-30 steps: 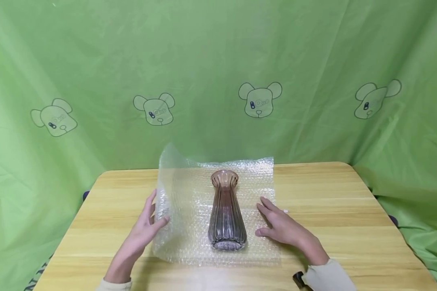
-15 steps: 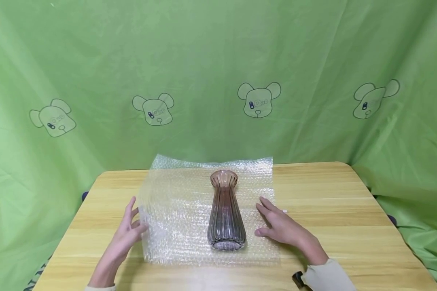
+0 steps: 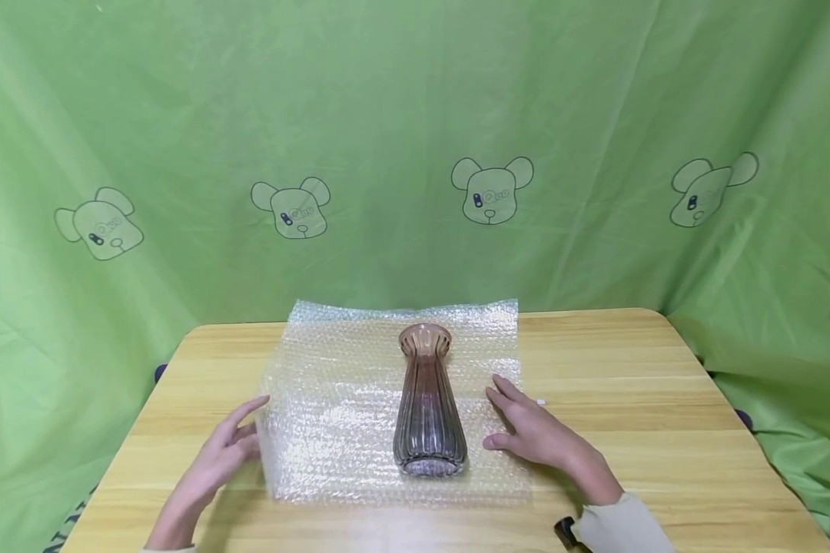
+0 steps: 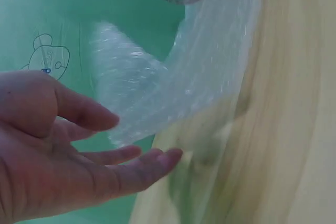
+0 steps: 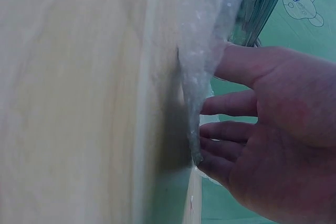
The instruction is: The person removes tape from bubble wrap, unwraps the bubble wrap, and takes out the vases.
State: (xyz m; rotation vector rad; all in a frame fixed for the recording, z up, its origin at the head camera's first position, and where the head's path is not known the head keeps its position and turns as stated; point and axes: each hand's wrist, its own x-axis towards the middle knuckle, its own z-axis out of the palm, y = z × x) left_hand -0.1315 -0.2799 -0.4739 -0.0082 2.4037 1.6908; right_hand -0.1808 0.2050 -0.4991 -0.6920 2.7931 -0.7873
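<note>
A ribbed glass vase (image 3: 429,411), pinkish at its flared mouth and grey toward its base, lies on a sheet of clear bubble wrap (image 3: 332,430). Its mouth points to the far side of the table. Beside the sheet's left edge is my left hand (image 3: 217,453), fingers loosely bent and holding nothing. In the left wrist view, its fingertips (image 4: 170,158) are close to the wrap's raised corner; whether they touch it I cannot tell. My right hand (image 3: 539,430) rests with extended, spread fingers on the sheet's right edge, to the right of the vase.
The light wooden table (image 3: 629,369) carries everything. A green curtain (image 3: 387,115) with mouse-head drawings hangs behind and at both sides. A small white piece (image 3: 541,402) lies near the right hand, and a dark band (image 3: 566,531) shows at the right sleeve.
The left side of the bubble wrap, raised and curled before, has come down flatter toward the left. My left hand has moved left and off the sheet. The right hand and vase stay put.
</note>
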